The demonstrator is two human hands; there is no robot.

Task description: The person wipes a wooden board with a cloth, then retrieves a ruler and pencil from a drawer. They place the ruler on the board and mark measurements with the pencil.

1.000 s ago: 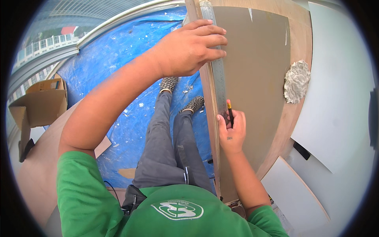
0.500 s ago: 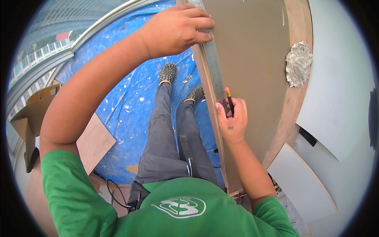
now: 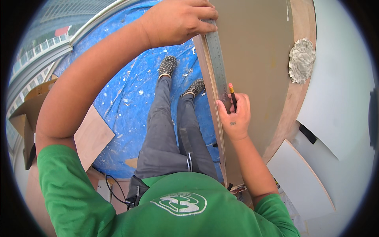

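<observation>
A long board (image 3: 252, 59) with a brown-grey face and a pale wood border stands to the right of my legs, a metal ruler (image 3: 217, 55) lying along its near wooden edge. My left hand (image 3: 185, 21) is at the top, fingers curled over the ruler and that edge, gripping them. Lower down, my right hand (image 3: 237, 118) holds a black pencil (image 3: 233, 94) with a pink eraser, thumb at the ruler’s side. The pencil’s point is hidden among my fingers. A crumpled pale wad (image 3: 302, 60) rests on the board’s wooden border at the right.
Blue plastic sheeting (image 3: 118, 94) covers the floor under my feet. A cardboard box (image 3: 21, 118) and a plywood piece (image 3: 92, 138) lie at left beside the windows (image 3: 41, 49). White panels (image 3: 296, 173) lean at lower right, by a pale wall.
Both hands appear higher in the picture than one second ago, with the board and ruler shifted in view. More of the plywood at left shows. The grips on ruler and pencil look unchanged.
</observation>
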